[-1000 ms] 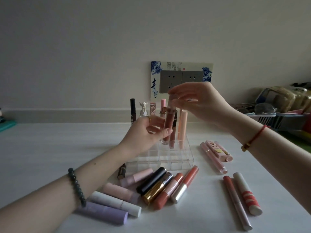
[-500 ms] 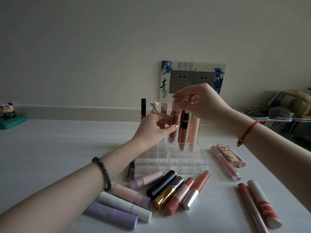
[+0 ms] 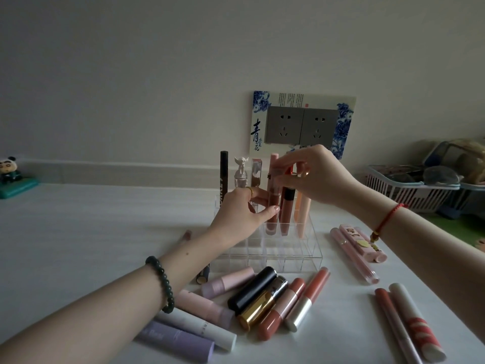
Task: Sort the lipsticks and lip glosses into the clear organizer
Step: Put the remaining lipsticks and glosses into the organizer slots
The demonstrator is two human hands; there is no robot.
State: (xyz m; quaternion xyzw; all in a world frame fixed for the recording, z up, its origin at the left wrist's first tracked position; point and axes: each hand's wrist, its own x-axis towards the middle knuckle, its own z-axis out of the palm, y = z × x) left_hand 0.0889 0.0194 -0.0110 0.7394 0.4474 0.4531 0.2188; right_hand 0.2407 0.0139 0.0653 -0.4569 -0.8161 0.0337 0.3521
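Two hands met over the clear organizer (image 3: 294, 254) at the back of the white table (image 3: 105, 232). Far left, a small panda figure (image 3: 10, 168) sat on a teal base by the wall. The left hand (image 3: 242, 215), with a dark bead bracelet (image 3: 161, 283) on its wrist and a gold ring on one finger, was curled around the lower body of a brown lip gloss tube (image 3: 273, 203), thumb in front and fingers behind it. That tube stood upright with its foot in a back-row compartment. Behind the left hand stood a dark slim tube (image 3: 223, 177), a clear bottle with a white figurine cap (image 3: 240, 172) and a pink-capped box-shaped tube (image 3: 256, 172). The right hand (image 3: 320, 177), a red cord bracelet (image 3: 388, 218) at its wrist, pinched the top of the brown tube between thumb and fingertips. Just right of it, in the same row, stood a black-capped gloss (image 3: 287, 206) and a peach tube (image 3: 301, 214). In front of the organizer a cluster of lipsticks lay loose: lilac (image 3: 178, 342), white (image 3: 199, 328), black (image 3: 252, 288), gold (image 3: 258, 310) and coral (image 3: 282, 308). Right of the organizer lay a pink pair (image 3: 362, 243), then two long tubes (image 3: 412, 329) near the table edge. A white basket (image 3: 409, 191) sat far right.
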